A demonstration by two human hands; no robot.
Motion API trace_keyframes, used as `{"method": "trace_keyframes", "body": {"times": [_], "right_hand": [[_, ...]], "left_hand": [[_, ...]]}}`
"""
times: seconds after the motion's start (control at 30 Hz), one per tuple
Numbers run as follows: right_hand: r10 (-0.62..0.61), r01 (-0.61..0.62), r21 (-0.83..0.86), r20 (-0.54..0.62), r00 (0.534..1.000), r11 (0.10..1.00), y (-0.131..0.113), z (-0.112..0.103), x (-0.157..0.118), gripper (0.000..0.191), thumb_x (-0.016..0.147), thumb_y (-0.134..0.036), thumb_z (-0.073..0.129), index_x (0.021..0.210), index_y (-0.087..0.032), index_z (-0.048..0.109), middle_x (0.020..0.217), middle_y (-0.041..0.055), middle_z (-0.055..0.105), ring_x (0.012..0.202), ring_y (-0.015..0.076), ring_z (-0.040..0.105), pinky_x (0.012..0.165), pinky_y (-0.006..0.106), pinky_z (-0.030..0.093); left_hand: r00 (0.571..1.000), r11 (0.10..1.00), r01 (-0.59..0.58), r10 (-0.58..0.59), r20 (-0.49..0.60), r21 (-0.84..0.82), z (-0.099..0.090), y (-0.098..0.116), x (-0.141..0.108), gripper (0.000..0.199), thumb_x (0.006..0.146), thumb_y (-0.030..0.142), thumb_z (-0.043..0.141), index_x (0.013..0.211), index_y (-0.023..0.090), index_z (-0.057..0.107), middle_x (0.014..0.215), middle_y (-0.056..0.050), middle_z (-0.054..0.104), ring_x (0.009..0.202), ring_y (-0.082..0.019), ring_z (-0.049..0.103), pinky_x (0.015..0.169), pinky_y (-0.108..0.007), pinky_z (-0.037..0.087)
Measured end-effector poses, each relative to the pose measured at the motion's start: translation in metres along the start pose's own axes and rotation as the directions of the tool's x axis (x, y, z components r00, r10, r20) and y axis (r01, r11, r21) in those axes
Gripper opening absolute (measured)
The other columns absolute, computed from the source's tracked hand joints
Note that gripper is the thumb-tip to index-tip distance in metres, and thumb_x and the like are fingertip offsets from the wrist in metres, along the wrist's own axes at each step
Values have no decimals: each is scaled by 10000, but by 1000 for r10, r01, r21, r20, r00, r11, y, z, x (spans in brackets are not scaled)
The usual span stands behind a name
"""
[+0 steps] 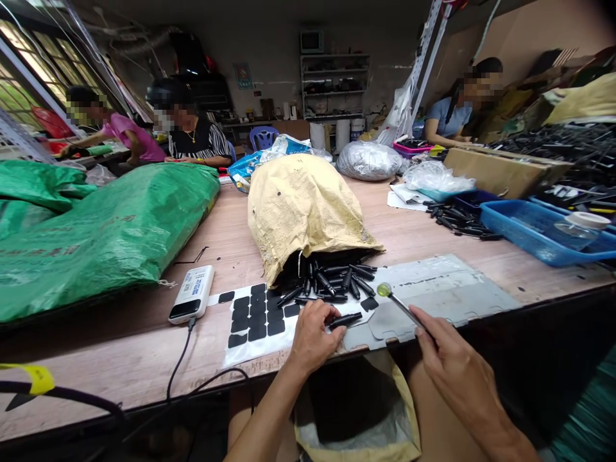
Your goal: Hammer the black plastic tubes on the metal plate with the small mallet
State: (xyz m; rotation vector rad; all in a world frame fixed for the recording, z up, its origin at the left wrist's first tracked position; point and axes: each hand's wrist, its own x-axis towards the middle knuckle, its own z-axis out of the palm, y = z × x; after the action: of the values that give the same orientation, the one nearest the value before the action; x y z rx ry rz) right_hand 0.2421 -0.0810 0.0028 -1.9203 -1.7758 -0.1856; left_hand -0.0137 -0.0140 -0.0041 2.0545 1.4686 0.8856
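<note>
My left hand is closed on a black tube-like part at the table's front edge. In my right hand is a thin metal rod with a round yellow-green tip, held over a grey board. Behind my left hand, several black parts spill from the mouth of a tan sack. To its left lies a white sheet bearing several black rounded squares. A single black square rests between the pile and the board.
A white power bank with a cable and a large green sack are at left. At right stand a blue tray and more black parts. An open sack hangs below the edge. Three people sit farther back.
</note>
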Motion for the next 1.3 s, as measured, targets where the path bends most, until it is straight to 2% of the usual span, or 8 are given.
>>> {"method": "trace_keyframes", "body": {"times": [0.17,0.33,0.53,0.9,1.0,1.07,1.2,1.3], "right_hand": [[49,-57,-225,-43,998,973,31,12,11,405,956,-222,481,1328,-263,638,965,39,697,800,190,673,617,305,498],[22,-35,-202,-70,997,979,26,21,10,392,940,-212,490,1284,-259,673,1079,83,633,790,167,637,590,279,492],[83,-89,-136,-52,995,987,26,26,5,406,950,-283,498,1324,-312,654,1099,56,614,451,35,402,387,224,310],[55,-61,-75,-88,995,995,19,22,0,546,870,-256,527,1399,-375,580,1126,95,601,580,138,554,426,275,385],[45,-55,-130,-77,996,990,21,23,0,525,888,-256,532,1400,-358,582,1151,90,603,514,94,496,403,258,344],[44,-56,-160,-73,996,986,24,25,1,484,906,-271,531,1381,-332,603,1148,79,609,454,52,422,378,240,299],[33,-46,-166,-83,996,985,31,29,4,407,944,-292,517,1329,-292,650,1125,69,623,439,32,403,364,227,271],[29,-38,-127,-75,997,991,35,31,4,409,946,-281,503,1326,-278,650,1126,81,620,478,49,458,375,226,302]], "left_hand": [[1000,1000,-11,11,-7,20,-1,2,0,148,740,159,729,867,222,685,860,-5,640,883,-215,552,813,-344,386],[1000,1000,-10,10,1,17,-1,3,0,147,742,182,752,867,224,689,852,-9,637,880,-219,557,806,-339,392],[1000,999,5,-5,8,32,-1,4,-1,137,765,218,766,886,224,701,852,-12,625,878,-217,553,801,-340,383],[997,997,-63,61,44,46,-9,9,-3,109,906,315,665,959,232,711,911,-47,651,924,-238,559,824,-373,398],[970,979,-203,204,131,-18,-16,25,-18,150,950,340,610,1001,232,700,927,-62,663,908,-230,575,823,-370,416],[919,950,-299,311,242,-87,-13,34,-35,191,971,363,571,1054,238,689,925,-69,674,881,-221,600,796,-352,435],[808,911,-375,411,421,-169,16,27,-77,277,976,474,546,1124,274,668,898,-49,694,832,-198,645,771,-311,461],[858,967,-235,253,447,-95,44,2,-102,242,945,463,596,1113,304,666,949,-35,714,907,-210,663,870,-322,475]]}}
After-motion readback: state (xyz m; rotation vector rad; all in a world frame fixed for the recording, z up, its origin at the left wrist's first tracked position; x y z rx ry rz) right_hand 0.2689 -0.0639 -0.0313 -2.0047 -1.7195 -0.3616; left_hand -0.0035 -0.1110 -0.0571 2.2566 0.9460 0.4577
